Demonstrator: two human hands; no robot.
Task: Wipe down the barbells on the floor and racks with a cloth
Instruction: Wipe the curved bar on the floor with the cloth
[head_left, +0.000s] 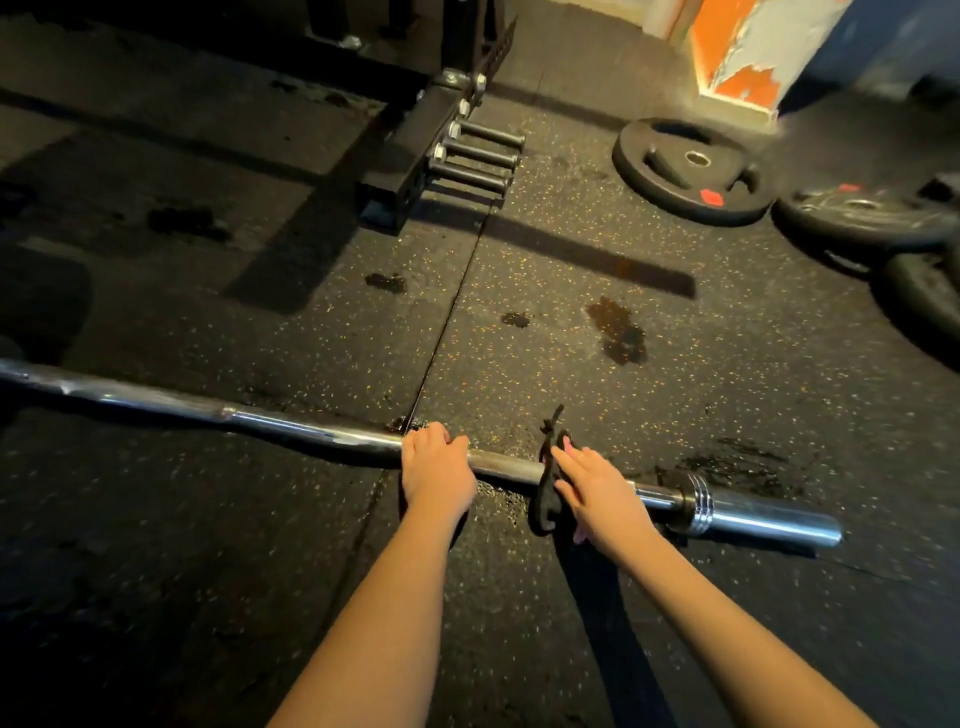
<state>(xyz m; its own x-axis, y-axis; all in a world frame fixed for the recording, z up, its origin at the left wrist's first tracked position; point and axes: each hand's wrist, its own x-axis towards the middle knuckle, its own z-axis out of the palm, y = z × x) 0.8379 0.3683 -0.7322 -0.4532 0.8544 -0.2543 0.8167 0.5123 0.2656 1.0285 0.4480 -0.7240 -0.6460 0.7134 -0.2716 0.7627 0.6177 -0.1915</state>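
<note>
A chrome curl barbell (291, 427) lies across the speckled rubber floor, from the left edge to its sleeve end at the lower right. My left hand (434, 470) grips the shaft near its middle, fingers curled over the top. A little to the right, my right hand (592, 491) holds a dark cloth (545, 493) wrapped around the shaft, just left of the collar. The cloth hangs down on both sides of the bar.
A black rack base (415, 156) with three horizontal pegs (478, 156) stands ahead. Several black weight plates (691, 171) lie on the floor at the right. An orange and white pillar (748, 47) rises behind them. Dark wet patches (618, 330) mark the mat.
</note>
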